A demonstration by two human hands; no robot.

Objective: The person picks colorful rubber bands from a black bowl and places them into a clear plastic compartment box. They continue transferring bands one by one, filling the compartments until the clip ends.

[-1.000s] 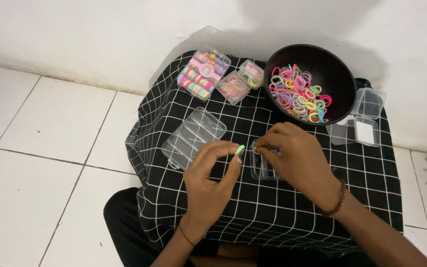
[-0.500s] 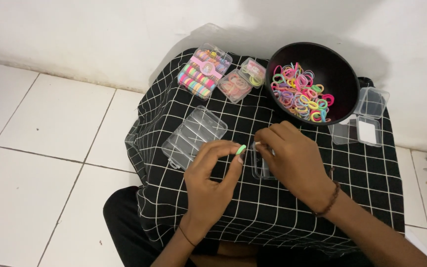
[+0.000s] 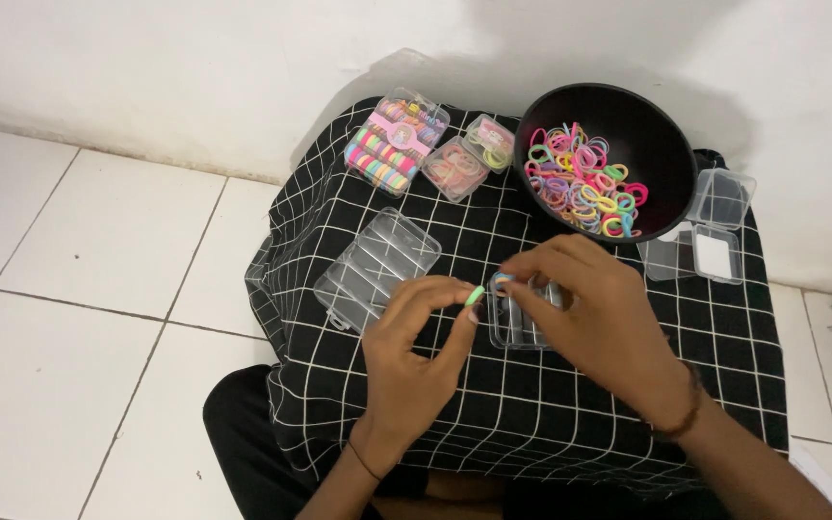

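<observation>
While hands (image 3: 512, 327) pinch, seemingly, bands (image 3: 475, 295).

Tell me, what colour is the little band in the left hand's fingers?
Light green. The little band is pinched at the left hand's fingertips, seen in the head view.

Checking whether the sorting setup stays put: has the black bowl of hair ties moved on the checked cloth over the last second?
No. The black bowl sits at the same far right spot on the checked cloth, still beside the small clear box.
</observation>
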